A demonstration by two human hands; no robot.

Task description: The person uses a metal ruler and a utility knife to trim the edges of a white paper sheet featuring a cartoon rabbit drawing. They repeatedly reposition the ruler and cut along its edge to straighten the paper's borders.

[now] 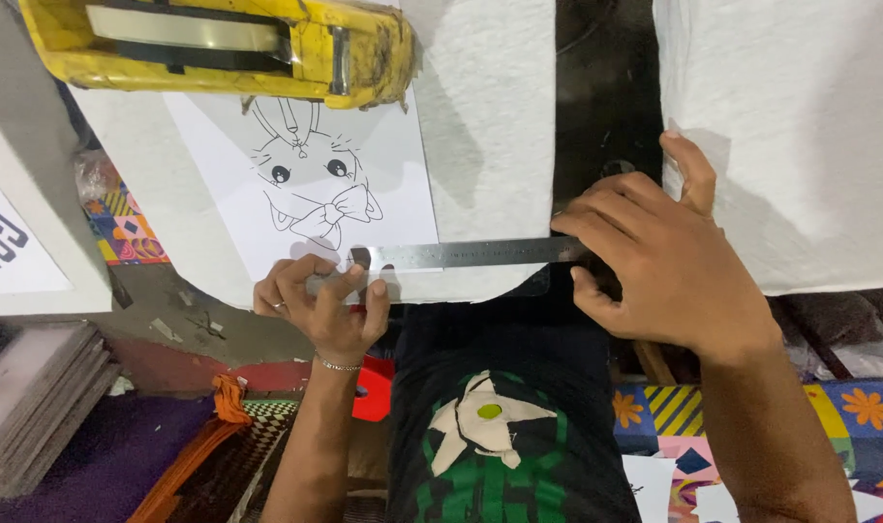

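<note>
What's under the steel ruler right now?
The steel ruler lies across the lower edge of the cartoon drawing sheet on white fabric. The sheet's bottom edge beneath it is covered.

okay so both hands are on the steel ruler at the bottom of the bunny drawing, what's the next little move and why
Probably slide the steel ruler slightly to square it with the bunny drawing. It lies across the sheet's lower edge, slightly tilted, with the left hand pinning one end and the right hand the other. No pen or blade shows in either hand.
</note>
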